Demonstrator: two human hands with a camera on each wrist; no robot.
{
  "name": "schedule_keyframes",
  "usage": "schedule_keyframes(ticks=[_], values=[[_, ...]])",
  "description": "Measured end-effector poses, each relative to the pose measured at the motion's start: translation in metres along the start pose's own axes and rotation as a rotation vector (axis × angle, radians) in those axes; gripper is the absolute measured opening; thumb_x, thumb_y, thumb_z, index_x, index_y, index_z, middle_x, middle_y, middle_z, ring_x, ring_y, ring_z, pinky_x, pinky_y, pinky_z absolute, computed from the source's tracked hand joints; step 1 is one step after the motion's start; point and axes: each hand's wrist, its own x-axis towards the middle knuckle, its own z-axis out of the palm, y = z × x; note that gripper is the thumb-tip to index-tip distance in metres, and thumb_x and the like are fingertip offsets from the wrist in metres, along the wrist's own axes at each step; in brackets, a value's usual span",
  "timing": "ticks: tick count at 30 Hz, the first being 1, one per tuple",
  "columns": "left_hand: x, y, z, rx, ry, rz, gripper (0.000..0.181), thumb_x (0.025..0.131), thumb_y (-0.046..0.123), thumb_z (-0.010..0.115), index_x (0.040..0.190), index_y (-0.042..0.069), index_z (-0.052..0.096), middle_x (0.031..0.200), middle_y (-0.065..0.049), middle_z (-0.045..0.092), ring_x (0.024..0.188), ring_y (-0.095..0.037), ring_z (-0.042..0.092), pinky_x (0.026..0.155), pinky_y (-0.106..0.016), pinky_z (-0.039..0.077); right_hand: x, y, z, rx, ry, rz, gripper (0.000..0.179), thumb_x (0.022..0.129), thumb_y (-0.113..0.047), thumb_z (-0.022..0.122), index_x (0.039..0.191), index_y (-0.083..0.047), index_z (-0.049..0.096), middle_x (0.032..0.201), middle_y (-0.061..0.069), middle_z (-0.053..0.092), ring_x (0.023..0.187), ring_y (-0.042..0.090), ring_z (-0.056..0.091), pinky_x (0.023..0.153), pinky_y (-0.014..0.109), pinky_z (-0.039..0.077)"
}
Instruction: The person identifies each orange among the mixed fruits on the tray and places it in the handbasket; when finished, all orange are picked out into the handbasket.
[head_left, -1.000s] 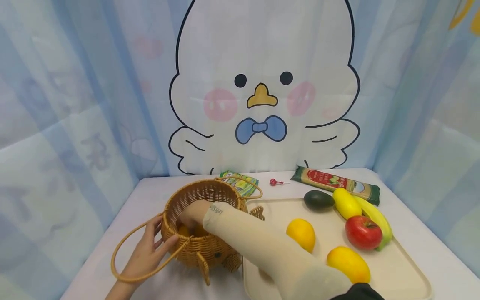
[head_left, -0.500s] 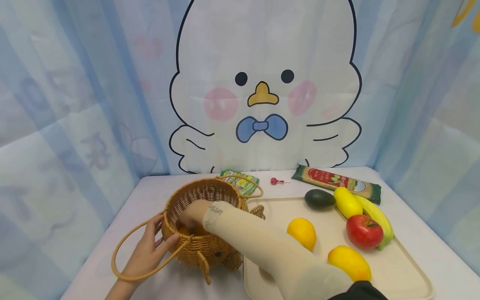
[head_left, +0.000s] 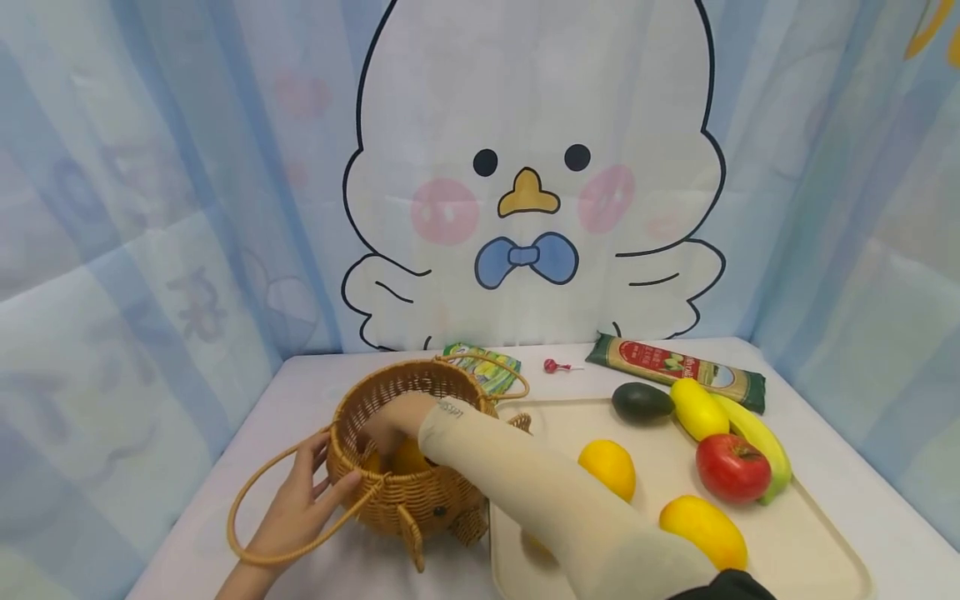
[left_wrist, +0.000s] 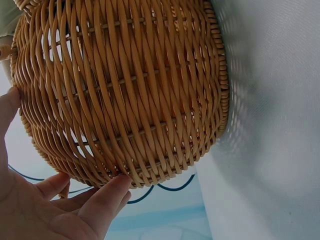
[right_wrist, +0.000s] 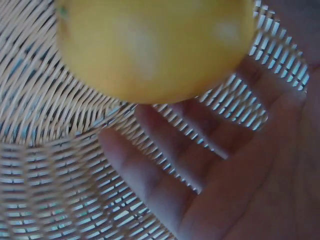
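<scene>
In the head view, a brown wicker basket (head_left: 397, 508) shaped like an animal stands left of the tray. My left hand (head_left: 296, 508) rests against its left side, thumb and fingertips spread along the outer wall; a looped handle (head_left: 251, 475) passes over the wrist. My right hand (head_left: 393, 417) reaches inside the basket, its fingers hidden from above. Yellow-orange fruit (head_left: 411, 458) lies in there beside it. From the right wrist, a large yellow fruit (right_wrist: 155, 50) appears just beyond the right hand's (right_wrist: 200, 165) loosely extended fingers, with the woven wall behind.
A cream tray (head_left: 813, 542) holds a red apple (head_left: 732, 468), a banana (head_left: 761, 437), a lemon (head_left: 699, 410), an avocado (head_left: 642, 402) and mangoes (head_left: 703, 532). The right forearm crosses it. Behind lie a green packet (head_left: 487, 367), a lollipop (head_left: 553, 366) and a noodle packet (head_left: 675, 371).
My right hand has shifted slightly up and right inside the basket, and more of the yellow-orange fruit shows under the wrist. The left hand stays against the basket.
</scene>
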Motion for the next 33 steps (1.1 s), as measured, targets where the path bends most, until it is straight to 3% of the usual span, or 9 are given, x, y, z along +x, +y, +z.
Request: schedule_keyframes(ticks=[7,12,20,33], values=[[0.001,0.000,0.001,-0.001,0.000,0.002,0.068,0.093,0.040,0.056,0.143,0.010,0.020,0.154,-0.022,0.020,0.139,-0.047,0.024,0.104,-0.053,0.043,0.002,0.009,-0.005,0.065,0.016,-0.052,0.063,0.080,-0.039,0.074,0.136,-0.036,0.046,0.145,-0.013,0.044,0.135,0.010,0.040,0.114,0.032,0.037],[0.000,0.001,0.001,0.001,-0.014,-0.020,0.071,0.093,0.045,0.055,0.144,0.010,0.019,0.154,-0.022,0.019,0.139,-0.046,0.024,0.105,-0.053,0.042,-0.008,0.012,-0.014,0.121,0.036,-0.057,0.074,0.076,-0.041,0.076,0.141,-0.036,0.040,0.149,-0.014,0.037,0.138,0.008,0.034,0.116,0.030,0.035],[-0.001,0.001,0.001,-0.002,-0.010,-0.020,0.071,0.093,0.045,0.054,0.144,0.010,0.019,0.155,-0.022,0.019,0.139,-0.047,0.024,0.105,-0.053,0.042,-0.027,0.024,-0.023,0.227,0.071,-0.080,0.072,0.078,-0.039,0.075,0.141,-0.035,0.040,0.148,-0.014,0.038,0.136,0.007,0.037,0.113,0.027,0.037],[-0.001,0.001,0.001,-0.022,-0.019,-0.007,0.068,0.094,0.041,0.055,0.143,0.009,0.019,0.155,-0.022,0.017,0.139,-0.048,0.023,0.105,-0.053,0.042,-0.031,0.028,-0.027,0.193,0.100,-0.106,0.068,0.080,-0.039,0.073,0.140,-0.030,0.042,0.145,-0.008,0.044,0.132,0.010,0.042,0.110,0.028,0.042]])
